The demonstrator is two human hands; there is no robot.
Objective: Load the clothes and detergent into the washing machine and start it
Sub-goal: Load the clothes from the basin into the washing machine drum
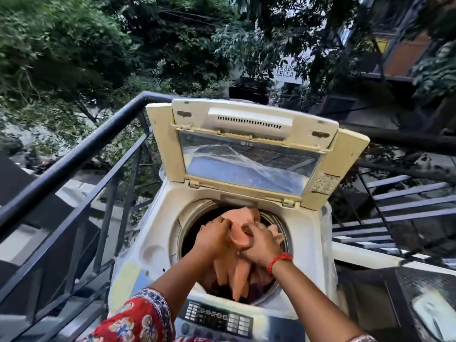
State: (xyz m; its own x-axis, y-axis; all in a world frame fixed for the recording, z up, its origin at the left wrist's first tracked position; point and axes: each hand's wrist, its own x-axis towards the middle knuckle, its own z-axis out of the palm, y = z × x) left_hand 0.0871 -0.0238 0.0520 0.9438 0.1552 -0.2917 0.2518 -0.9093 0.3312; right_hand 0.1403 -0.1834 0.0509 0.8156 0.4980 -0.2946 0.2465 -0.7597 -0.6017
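Observation:
A cream top-loading washing machine (pixel 158 245) stands in front of me with its lid (pixel 251 154) raised upright. A peach-orange cloth (pixel 243 222) is bunched over the round drum opening and hangs down into it. My left hand (pixel 213 236) grips the cloth from the left. My right hand (pixel 259 245), with a red thread on the wrist, grips it from the right. Both hands are above the drum. Darker clothes (pixel 259 290) show inside the drum below. The control panel (pixel 219 319) runs along the near edge. No detergent is visible.
A dark metal railing (pixel 81 149) runs along the left side of the machine, with trees and a street beyond. Metal stair steps (pixel 399 211) lie to the right. A dark glossy surface (pixel 424 299) sits at the lower right. Clear plastic wrap covers the machine's sides.

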